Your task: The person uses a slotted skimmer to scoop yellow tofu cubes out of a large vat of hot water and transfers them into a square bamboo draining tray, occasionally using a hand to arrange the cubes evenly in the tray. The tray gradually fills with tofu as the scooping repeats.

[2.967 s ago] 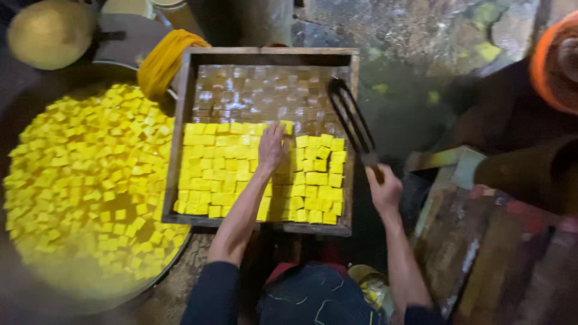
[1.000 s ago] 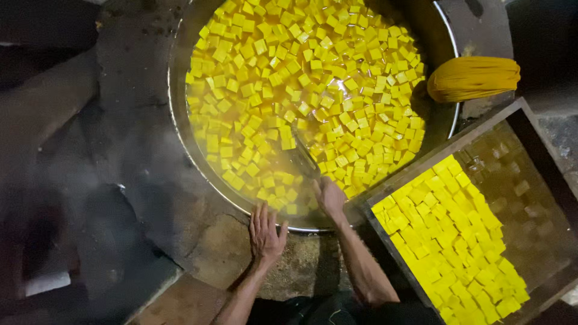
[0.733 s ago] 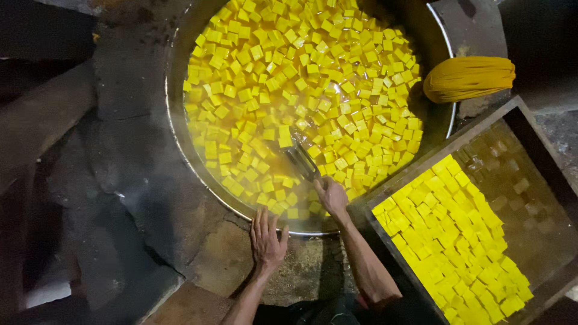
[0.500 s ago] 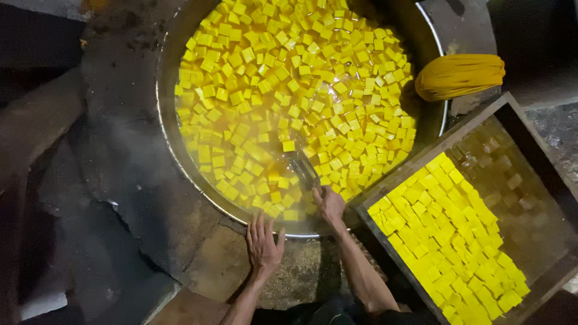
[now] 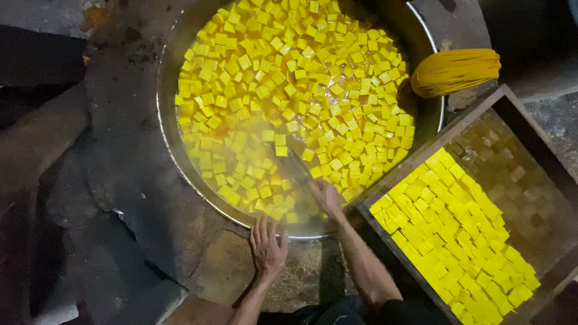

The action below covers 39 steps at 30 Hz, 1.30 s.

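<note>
A big round metal pan (image 5: 171, 162) holds yellow liquid with many floating yellow cubes (image 5: 289, 84). My right hand (image 5: 326, 197) is at the pan's near rim, closed on the handle of a dark metal tool (image 5: 296, 165) that reaches into the liquid among the cubes. My left hand (image 5: 267, 247) lies flat with fingers spread on the stone ledge just outside the rim. A wooden tray (image 5: 421, 144) at right is partly filled with yellow cubes (image 5: 457, 235).
A yellow bundled cloth (image 5: 454, 71) rests on the pan's far right rim above the tray. Dark rough stone (image 5: 120, 180) surrounds the pan on the left. The tray's far half shows wet bare wood.
Three seconds ago both hands were at the tray; since then the view turned to the pan. In the last second my right hand slid the tool through the cubes, while my left stayed flat.
</note>
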Motion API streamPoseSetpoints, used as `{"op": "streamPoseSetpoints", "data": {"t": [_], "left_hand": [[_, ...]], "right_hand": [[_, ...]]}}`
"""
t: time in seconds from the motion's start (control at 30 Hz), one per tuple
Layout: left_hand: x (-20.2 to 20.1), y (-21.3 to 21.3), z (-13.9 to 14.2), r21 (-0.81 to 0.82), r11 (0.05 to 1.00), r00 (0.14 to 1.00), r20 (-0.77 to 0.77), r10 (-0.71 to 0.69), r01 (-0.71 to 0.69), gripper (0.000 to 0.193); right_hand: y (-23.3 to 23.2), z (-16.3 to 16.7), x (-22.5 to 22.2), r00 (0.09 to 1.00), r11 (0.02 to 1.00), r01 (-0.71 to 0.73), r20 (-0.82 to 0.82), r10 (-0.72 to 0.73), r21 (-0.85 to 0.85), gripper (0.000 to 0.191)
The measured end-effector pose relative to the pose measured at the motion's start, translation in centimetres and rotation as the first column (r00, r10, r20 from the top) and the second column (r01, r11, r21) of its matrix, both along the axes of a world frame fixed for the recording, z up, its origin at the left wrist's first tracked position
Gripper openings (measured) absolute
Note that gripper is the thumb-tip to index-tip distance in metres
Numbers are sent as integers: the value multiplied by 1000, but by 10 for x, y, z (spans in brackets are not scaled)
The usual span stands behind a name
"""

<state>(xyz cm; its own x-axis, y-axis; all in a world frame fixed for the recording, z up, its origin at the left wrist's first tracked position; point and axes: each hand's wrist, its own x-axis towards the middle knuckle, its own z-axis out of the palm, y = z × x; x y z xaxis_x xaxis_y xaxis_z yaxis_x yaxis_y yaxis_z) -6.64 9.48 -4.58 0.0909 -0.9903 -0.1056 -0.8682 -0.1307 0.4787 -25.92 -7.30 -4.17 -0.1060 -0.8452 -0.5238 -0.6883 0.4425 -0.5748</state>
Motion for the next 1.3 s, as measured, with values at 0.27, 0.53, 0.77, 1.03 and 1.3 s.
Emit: {"op": "streamPoseSetpoints", "data": {"t": [0.27,0.53,0.77,1.03,1.3], "left_hand": [[-3,3,12,22,999,999,-27,38,-37,49],[-4,2,19,-86,995,998,-53,46,-51,48],[-5,8,10,-139,989,998,-46,37,-43,46],[-3,10,-1,-100,994,999,-29,41,-43,49],[-5,17,-4,-82,996,999,21,39,-37,51]], "right_hand": [[-26,-5,35,991,995,50,-119,-59,-82,55],[-15,8,25,991,965,92,117,-65,-247,46],[55,10,-17,938,963,245,277,-207,-110,50],[17,2,-17,977,983,178,-114,-182,-38,60],[-24,4,10,979,973,197,-23,-201,-118,57]]}}
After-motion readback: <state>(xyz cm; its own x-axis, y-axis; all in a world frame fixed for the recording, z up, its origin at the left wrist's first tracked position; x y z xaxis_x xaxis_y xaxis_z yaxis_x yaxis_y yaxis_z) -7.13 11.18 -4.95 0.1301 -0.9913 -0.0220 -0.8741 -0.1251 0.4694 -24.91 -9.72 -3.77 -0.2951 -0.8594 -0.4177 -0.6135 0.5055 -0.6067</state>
